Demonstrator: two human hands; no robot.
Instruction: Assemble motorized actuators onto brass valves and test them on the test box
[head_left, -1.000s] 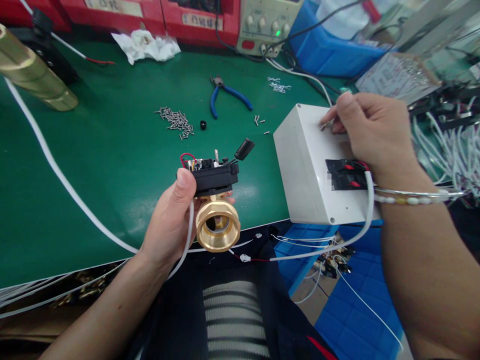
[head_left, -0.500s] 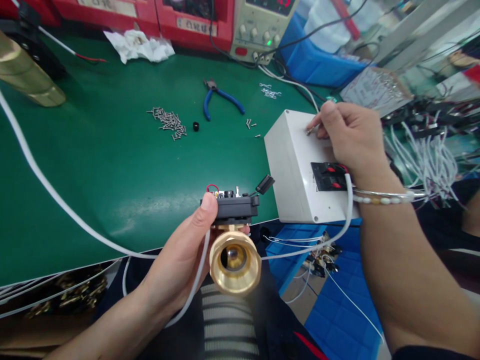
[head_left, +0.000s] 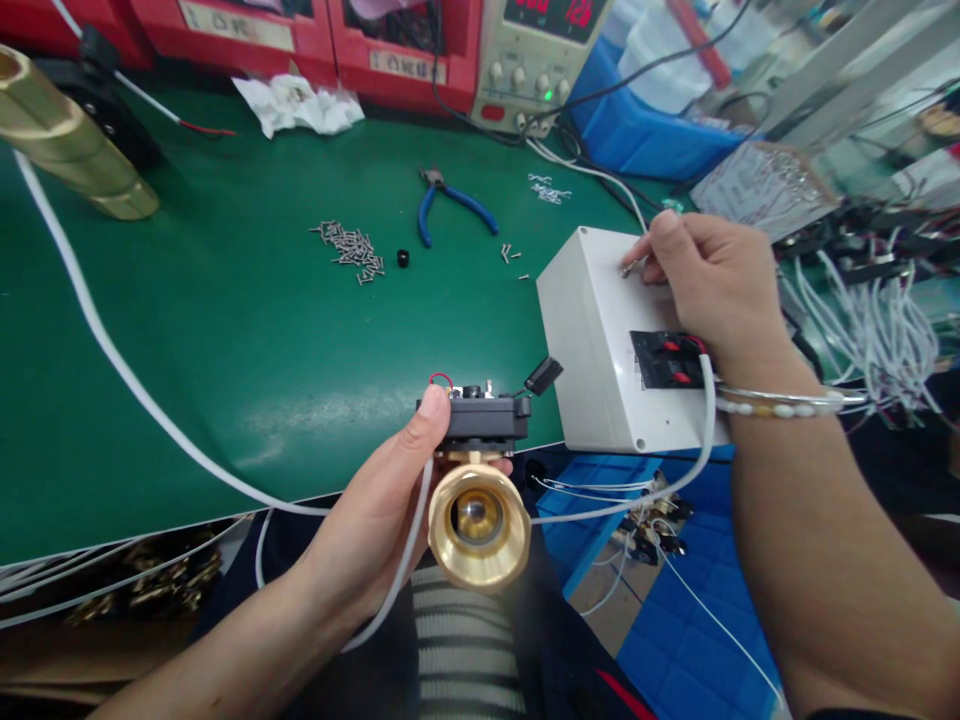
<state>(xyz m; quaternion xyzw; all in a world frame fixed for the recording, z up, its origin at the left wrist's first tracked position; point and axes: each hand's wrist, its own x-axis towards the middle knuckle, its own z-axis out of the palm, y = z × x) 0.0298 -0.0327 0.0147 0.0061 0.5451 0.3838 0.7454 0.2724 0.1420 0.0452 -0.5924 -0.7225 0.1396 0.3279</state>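
My left hand (head_left: 375, 515) is wrapped round a brass valve (head_left: 478, 525) with a black actuator base (head_left: 484, 418) on top, held just off the front edge of the green mat (head_left: 225, 330). Its open brass end faces me. A white cable (head_left: 701, 440) runs from it to black and red terminals (head_left: 664, 360) on a white plastic box (head_left: 600, 340). My right hand (head_left: 712, 280) rests on the box top, thumb and forefinger pinching a small metal toggle switch (head_left: 628, 266).
Blue-handled pliers (head_left: 454, 200), a pile of small screws (head_left: 352, 250) and a black cap (head_left: 403, 258) lie on the mat. A large brass fitting (head_left: 67, 140) sits far left. A power supply (head_left: 532, 50) stands behind. Blue bins (head_left: 660, 610) and wire bundles (head_left: 877, 320) are on the right.
My left hand has brought the valve down and toward me, off the mat's edge, tilting its open end to face me. My right hand stays pinched on the switch.
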